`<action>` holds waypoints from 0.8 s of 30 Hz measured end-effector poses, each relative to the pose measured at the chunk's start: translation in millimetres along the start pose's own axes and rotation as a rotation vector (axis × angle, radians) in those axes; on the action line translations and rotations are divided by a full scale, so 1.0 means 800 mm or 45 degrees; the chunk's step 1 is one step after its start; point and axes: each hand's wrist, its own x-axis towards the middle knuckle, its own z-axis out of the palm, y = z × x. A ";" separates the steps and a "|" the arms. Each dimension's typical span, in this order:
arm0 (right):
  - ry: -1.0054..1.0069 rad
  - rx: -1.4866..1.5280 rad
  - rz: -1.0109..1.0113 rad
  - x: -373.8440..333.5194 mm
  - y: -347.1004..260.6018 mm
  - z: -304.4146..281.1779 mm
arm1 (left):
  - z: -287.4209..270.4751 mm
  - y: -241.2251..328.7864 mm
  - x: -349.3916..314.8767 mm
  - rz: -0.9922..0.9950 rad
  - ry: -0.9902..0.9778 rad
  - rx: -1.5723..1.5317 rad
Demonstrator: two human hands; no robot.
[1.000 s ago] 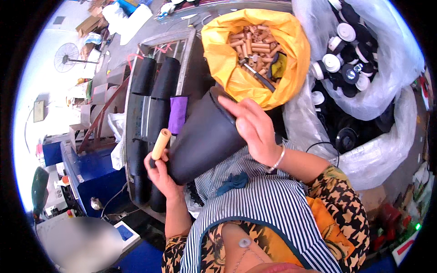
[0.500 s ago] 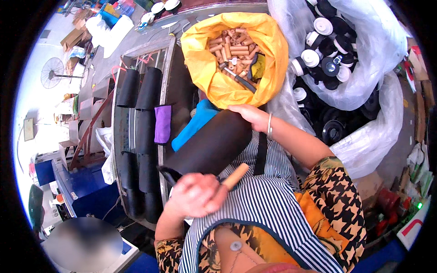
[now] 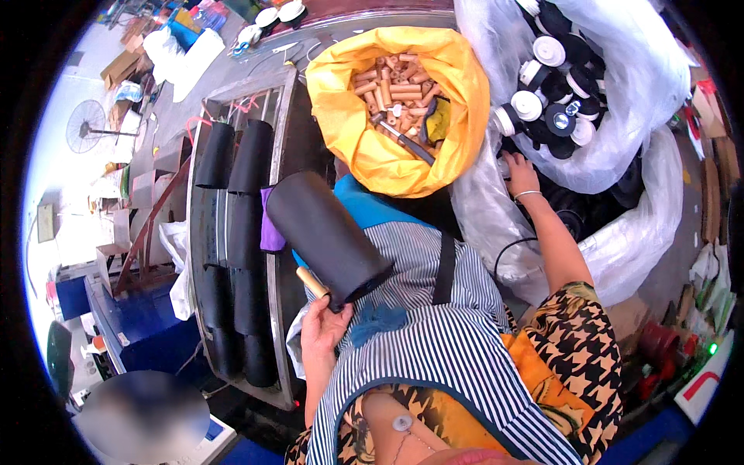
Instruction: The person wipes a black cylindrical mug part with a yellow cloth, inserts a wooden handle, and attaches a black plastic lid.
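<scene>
A wide black cylinder [image 3: 325,232] lies slanted across my lap. My left hand [image 3: 322,325] is closed on its near rim, with a short tan tube [image 3: 311,282] against the fingers beside the cylinder. Over at the right, my right hand [image 3: 519,177] reaches into the lower clear plastic bag [image 3: 620,248] of black parts. Its fingers curl round a small black-and-white cap [image 3: 505,167], mostly covered by them. Blue cloth [image 3: 368,205] lies under the cylinder's far side, and a purple cloth [image 3: 272,225] shows beside it.
Ahead stands a yellow bag [image 3: 333,116] of tan tubes, with a hammer [image 3: 407,142] on top. Another clear bag [image 3: 635,77] holds black and white caps. Several black cylinders [image 3: 248,240] fill a metal-framed rack [image 3: 283,310] at left. A fan [image 3: 87,125] stands farther off.
My right hand has left the cylinder's far end and gone right into the plastic bag. The cylinder has swung round, its far end now leftward. My left hand has moved down to its near rim.
</scene>
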 end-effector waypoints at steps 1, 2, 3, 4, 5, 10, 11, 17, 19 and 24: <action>-0.041 -0.017 0.038 0.001 0.008 0.007 | 0.013 -0.004 0.001 0.000 0.037 -0.028; -0.080 -0.033 0.063 0.006 0.008 0.006 | 0.020 -0.006 0.003 0.013 0.003 -0.073; -0.118 -0.049 0.093 0.010 0.010 0.006 | 0.027 -0.005 0.004 -0.006 -0.054 -0.115; -0.065 -0.113 0.113 0.008 0.015 0.004 | 0.035 -0.003 0.005 -0.027 -0.112 -0.153; -0.031 -0.147 0.190 0.008 0.001 -0.016 | 0.033 -0.003 0.005 -0.032 -0.160 -0.211; 0.088 0.152 0.123 -0.017 -0.072 -0.173 | 0.064 -0.010 0.030 0.003 -0.314 -0.610; 0.109 0.351 -0.042 -0.029 -0.107 -0.208 | 0.069 -0.012 0.039 0.003 -0.322 -0.656; 0.531 -0.082 -1.104 -0.063 -0.317 -0.308 | 0.113 -0.009 0.042 -0.005 -0.406 -0.614; 0.658 -0.121 -1.250 -0.062 -0.364 -0.299 | 0.124 -0.006 0.028 0.009 -0.435 -0.561; 0.456 0.570 -1.579 -0.058 -0.404 -0.298 | 0.116 0.012 0.004 0.052 -0.531 -0.655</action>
